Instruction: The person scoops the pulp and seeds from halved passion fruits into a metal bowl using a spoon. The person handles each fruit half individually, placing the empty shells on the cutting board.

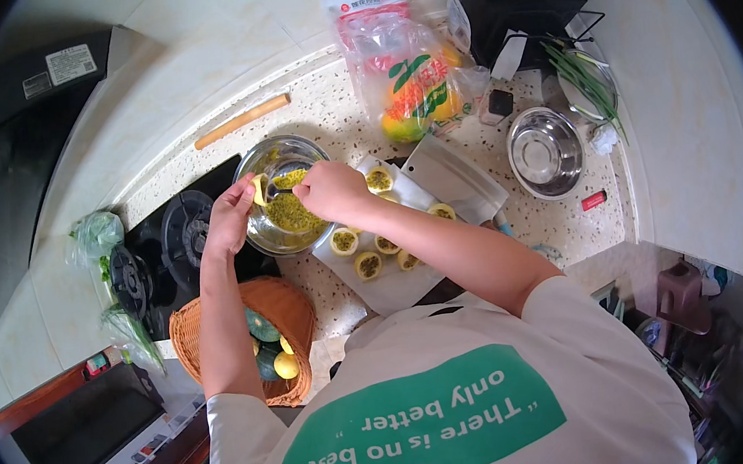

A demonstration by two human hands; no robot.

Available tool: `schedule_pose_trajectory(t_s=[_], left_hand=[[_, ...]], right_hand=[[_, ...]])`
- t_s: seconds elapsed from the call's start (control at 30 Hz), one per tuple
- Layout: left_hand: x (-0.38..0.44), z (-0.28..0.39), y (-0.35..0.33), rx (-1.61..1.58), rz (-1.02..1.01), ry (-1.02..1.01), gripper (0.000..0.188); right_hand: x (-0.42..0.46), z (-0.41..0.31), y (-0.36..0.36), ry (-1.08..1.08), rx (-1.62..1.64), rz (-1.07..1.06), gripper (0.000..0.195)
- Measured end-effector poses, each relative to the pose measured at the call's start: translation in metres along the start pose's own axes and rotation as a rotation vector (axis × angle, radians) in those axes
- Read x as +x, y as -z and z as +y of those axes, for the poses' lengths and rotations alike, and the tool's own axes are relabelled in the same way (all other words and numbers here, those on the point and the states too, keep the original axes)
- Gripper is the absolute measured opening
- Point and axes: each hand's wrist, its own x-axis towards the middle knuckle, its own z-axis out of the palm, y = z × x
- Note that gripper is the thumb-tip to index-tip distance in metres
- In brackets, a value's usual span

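Note:
My left hand (232, 214) holds a yellow passion fruit half (259, 190) above the left part of a metal bowl (262, 238). In my right hand (333, 192) is a spoon (277, 191), mostly hidden by the fist, its end close to the fruit half. Yellow pulp with dark seeds (292, 212) lies in the bowl. Right of the bowl, several cut passion fruit halves (368, 265) stand cut side up on white paper (385, 293), some partly behind my right forearm. A cleaver (454, 179) lies with its broad blade on the paper's far right edge.
A wicker basket (184, 326) with fruit stands near my left forearm, beside the gas stove (153, 255). Behind are a wooden rolling pin (242, 121) and a plastic bag of fruit (411, 92). An empty metal bowl (545, 154) and a red lighter-like item (594, 200) are at the right.

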Motion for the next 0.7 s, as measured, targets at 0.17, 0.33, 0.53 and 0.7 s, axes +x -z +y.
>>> schedule_pose_trajectory(t_s=[0.17,0.33,0.53,0.7], left_hand=[[0.004,-0.005,-0.001,0.228,0.062,-0.083,0.038],[-0.003,-0.001,0.009,0.119,0.076,-0.087,0.038],[-0.017,0.006,0.015,-0.005,0.08,-0.039,0.04],[-0.02,0.006,0.015,-0.088,0.047,-0.026,0.039]], right_hand=[[-0.012,-0.001,-0.008,0.169,-0.238,0.071,0.032],[-0.016,0.016,-0.013,0.16,-0.23,0.075,0.032],[-0.008,0.014,0.001,0.01,-0.022,0.06,0.031],[-0.014,0.005,0.004,0.255,-0.046,0.141,0.032]])
